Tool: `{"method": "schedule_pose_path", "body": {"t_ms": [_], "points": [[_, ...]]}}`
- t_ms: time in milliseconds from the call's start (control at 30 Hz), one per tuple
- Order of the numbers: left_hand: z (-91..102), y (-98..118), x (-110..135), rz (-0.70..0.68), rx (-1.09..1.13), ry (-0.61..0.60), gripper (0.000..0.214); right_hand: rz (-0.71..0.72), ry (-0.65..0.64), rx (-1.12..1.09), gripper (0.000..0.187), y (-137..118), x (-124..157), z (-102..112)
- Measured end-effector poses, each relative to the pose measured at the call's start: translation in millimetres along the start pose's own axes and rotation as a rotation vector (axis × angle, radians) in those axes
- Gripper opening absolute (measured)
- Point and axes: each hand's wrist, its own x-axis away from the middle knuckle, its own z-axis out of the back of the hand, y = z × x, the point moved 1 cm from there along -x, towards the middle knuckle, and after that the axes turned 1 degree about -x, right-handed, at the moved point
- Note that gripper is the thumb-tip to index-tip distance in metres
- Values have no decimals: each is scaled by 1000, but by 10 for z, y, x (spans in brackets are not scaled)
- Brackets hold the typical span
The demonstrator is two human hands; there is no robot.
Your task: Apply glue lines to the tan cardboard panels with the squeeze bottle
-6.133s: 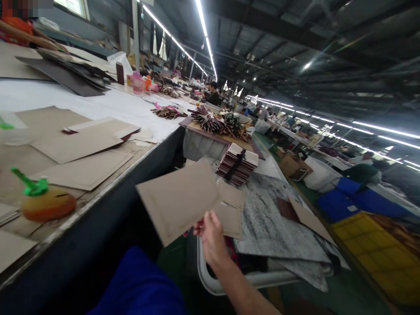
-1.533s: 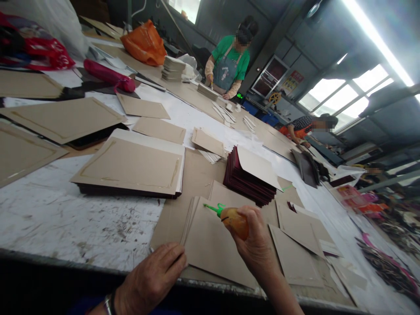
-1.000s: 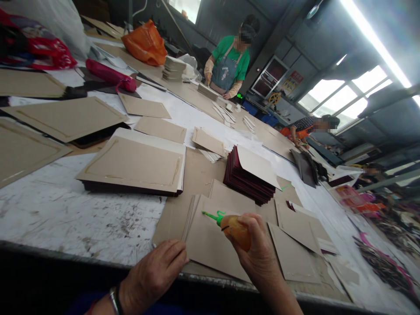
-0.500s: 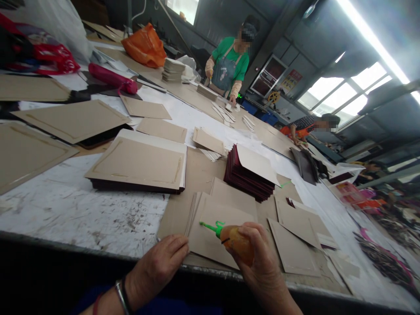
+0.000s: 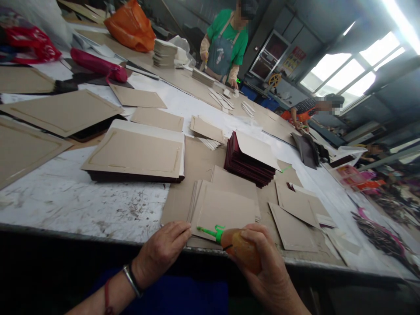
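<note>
My right hand [image 5: 262, 253] is wrapped round a squeeze glue bottle [image 5: 243, 247] of amber colour with a green nozzle. The nozzle tip points left, at the near left corner of a beige cardboard sheet [image 5: 226, 205]. That sheet lies on top of several fanned ones by the table's front edge. At the same corner my left hand [image 5: 167, 247] has its fingers pressed together on the sheet's edge; the thumb is partly hidden. Behind the sheets stands a stack of dark red-edged pieces [image 5: 251, 159]. Left of it, a cardboard panel with a glue line [image 5: 134, 151] tops another dark-edged pile.
More glued panels [image 5: 62, 111] lie at left, others [image 5: 292, 227] at right. A pink pouch [image 5: 98, 65] and an orange bag [image 5: 131, 28] rest farther back. Across the table a co-worker in a green shirt [image 5: 226, 43] handles small pieces; another person [image 5: 302, 111] leans over farther right.
The glue bottle's nozzle has moved along the sheet's left side toward its near corner. My left hand stays at that edge. The whole view has shifted slightly.
</note>
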Motion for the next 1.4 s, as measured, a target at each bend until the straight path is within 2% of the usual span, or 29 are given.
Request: {"method": "schedule_pose_path", "body": {"t_ms": [367, 800, 1167, 1400], "points": [[5, -5, -6, -23, -2, -13, 22, -3, 17, 11, 33, 26, 64, 14], [4, -27, 2, -54, 23, -61, 21, -94, 56, 117, 31, 96, 404, 352], [26, -44, -11, -116, 30, -94, 24, -202, 144, 185, 27, 313, 784, 589], [50, -49, -26, -136, 34, -115, 24, -215, 186, 263, 24, 401, 952, 733]]}}
